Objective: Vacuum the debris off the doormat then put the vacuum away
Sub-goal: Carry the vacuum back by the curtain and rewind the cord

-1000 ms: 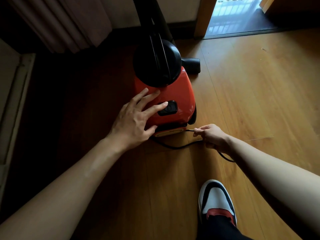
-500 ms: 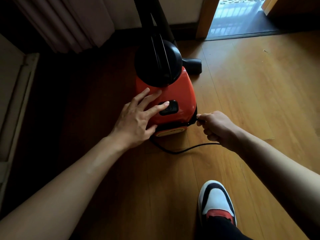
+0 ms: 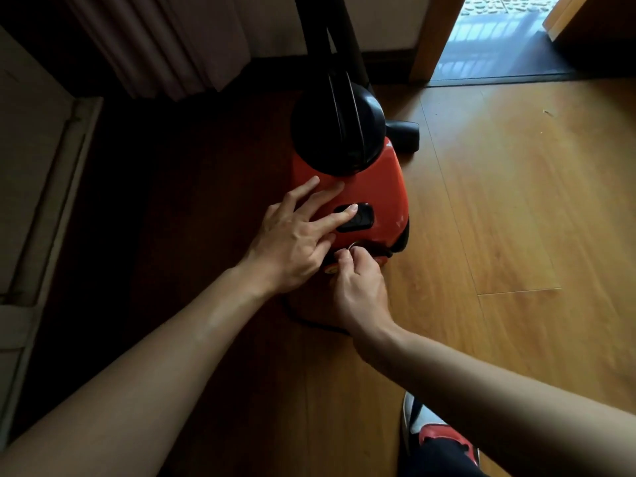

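- Unit: red plastic canister vacuum [image 3: 378, 180] stands on wooden plank floor [image 3: 509, 235], 12 o'clock from me.
- My left hand [image 3: 292, 246]: fingers straight, flat on its casing, index on black switch [image 3: 363, 218].
- My right hand [image 3: 358, 287]: pinches thin black cord [image 3: 309, 322] at casing's 6 o'clock edge.

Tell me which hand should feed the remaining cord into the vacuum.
Right: the right hand pinches the cord at the vacuum rear, while the left hand lies on the black button.
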Demonstrator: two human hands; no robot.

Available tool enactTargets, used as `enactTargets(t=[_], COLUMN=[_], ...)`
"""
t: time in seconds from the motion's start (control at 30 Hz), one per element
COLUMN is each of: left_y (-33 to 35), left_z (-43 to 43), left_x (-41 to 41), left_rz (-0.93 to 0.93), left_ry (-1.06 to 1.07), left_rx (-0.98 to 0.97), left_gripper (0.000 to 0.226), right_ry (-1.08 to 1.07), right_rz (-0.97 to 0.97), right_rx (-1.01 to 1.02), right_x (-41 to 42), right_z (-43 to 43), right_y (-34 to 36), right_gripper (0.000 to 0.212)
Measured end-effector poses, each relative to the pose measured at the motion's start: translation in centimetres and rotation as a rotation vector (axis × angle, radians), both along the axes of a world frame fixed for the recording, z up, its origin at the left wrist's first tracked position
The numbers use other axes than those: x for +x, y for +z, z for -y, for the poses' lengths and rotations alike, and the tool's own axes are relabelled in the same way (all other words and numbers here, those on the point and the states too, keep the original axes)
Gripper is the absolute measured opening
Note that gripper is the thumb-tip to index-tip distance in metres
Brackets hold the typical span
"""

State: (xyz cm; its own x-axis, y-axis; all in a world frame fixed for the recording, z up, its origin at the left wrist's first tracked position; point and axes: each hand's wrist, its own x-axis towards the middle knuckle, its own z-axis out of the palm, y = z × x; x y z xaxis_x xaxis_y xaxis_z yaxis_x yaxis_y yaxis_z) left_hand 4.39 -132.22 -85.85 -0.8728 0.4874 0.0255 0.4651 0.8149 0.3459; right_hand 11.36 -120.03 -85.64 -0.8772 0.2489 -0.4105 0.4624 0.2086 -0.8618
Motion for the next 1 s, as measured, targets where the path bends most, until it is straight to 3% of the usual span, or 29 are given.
enactTargets(t=[0.13,0.37,0.57,0.8,1.0], left_y=[0.0,0.0,-0.1,-0.4,-0.3], left_z=[0.2,0.4,0.8,1.1,1.2], left_x=[0.0,-0.1,-0.4,-0.7,-0.7], left_rz=[0.031,0.036,0.041,0.033,0.018], left_ry=[-0.019,-0.037,-0.052,-0.069,-0.076], left_rx=[-0.017,-0.037,-0.001,0.005,-0.005], left_gripper=[0.054,0.058,0.06,0.062,0.062], right_ry=[-0.036,-0.008,0.153,0.308,0.402], right_rz=[-0.031,0.176,0.288,0.366,0.323], right_rx=[-0.083,-0.243,-0.36,-0.447,-0.311], right_x=[-0.2,-0.7,-1.0,-2.2,-3.1], right_z=[2.0,3.9,2.2,-1.8,-7.4], right_y=[-2.3,-6.4,-8.5,-10.0,-10.1], right_gripper=[0.027,0.03,0.055,0.039,0.023])
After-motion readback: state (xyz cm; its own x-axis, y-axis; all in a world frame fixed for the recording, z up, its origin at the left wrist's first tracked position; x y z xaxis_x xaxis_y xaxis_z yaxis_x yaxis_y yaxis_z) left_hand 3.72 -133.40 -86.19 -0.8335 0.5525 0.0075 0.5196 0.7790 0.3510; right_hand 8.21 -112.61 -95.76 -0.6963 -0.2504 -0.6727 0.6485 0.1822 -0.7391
